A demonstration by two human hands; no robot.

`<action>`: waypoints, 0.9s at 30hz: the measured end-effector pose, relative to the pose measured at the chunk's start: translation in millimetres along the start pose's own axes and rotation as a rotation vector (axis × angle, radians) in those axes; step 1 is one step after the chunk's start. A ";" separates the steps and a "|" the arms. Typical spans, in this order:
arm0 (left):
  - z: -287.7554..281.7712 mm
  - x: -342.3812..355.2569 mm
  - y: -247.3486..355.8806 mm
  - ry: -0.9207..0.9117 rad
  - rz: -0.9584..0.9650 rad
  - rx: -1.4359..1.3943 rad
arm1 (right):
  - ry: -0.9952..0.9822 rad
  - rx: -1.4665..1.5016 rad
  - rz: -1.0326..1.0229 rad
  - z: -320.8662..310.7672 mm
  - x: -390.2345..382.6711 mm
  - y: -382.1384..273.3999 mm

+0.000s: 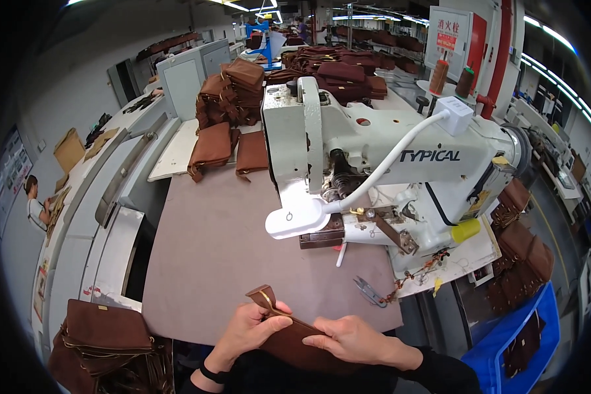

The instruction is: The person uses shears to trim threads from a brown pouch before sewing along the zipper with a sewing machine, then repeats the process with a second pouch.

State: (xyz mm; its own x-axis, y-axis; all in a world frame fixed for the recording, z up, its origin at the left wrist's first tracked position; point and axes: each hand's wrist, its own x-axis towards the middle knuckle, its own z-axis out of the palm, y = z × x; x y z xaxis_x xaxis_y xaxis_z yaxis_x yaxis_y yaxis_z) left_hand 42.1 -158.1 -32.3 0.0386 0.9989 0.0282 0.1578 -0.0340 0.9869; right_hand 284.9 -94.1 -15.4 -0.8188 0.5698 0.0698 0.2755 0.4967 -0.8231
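A brown leather pouch (pixel 285 347) with a gold zipper along its upper edge is held up at the near edge of the table. My left hand (pixel 246 330) pinches it near a folded end that sticks up, thumb on top. Gripping the same edge farther right is my right hand (pixel 354 339), with its thumb and fingers closed on the leather. The pouch's lower part is hidden against my dark clothing. Beyond my hands stands a white industrial sewing machine (pixel 381 148), its lamp (pixel 299 218) lit. Thread snips (pixel 370 291) lie on the table right of my hands.
Brown pouches are stacked at the lower left (pixel 108 328) and on the far side (pixel 240 88). A blue bin (pixel 515 341) stands at the lower right. Two thread cones (pixel 439 77) sit behind the machine. Another person (pixel 37 205) is at the far left.
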 end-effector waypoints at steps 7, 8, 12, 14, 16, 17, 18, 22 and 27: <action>-11.4 0.9 -6.2 -0.002 -0.024 -0.145 | -0.064 -0.022 0.085 -6.9 -15.5 4.9; -12.4 1.1 -4.7 -0.003 -0.022 -0.142 | -0.047 0.001 0.091 -6.4 -15.6 6.2; -20.4 -1.7 0.8 -0.026 -0.065 -0.056 | -0.042 0.055 0.126 -7.0 -12.9 15.5; -29.5 -4.2 2.0 0.045 -0.023 0.046 | -0.078 0.073 0.131 -11.0 -14.9 19.6; -41.7 -4.6 1.8 0.130 -0.056 -0.042 | -0.129 0.062 0.166 -15.3 -17.7 22.8; -46.0 -4.6 0.7 0.123 -0.056 -0.050 | -0.121 0.079 0.189 -16.9 -19.5 23.8; -50.6 -4.5 -0.2 0.133 -0.050 -0.094 | -0.131 0.101 0.226 -17.7 -20.8 24.7; -56.2 -5.1 -6.7 0.194 -0.063 -0.132 | -0.139 0.157 0.200 -14.8 -17.7 33.0; -48.5 6.2 -24.1 0.226 -0.206 -0.216 | -0.105 0.270 0.343 -2.6 -9.8 52.3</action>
State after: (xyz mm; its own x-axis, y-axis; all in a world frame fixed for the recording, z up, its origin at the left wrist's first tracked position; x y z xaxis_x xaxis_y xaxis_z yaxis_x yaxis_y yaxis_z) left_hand -9.3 -149.5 -48.3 -0.1950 0.9670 -0.1638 -0.0731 0.1522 0.9856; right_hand 308.7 -72.0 -57.6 -0.7535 0.5952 -0.2794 0.4101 0.0933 -0.9072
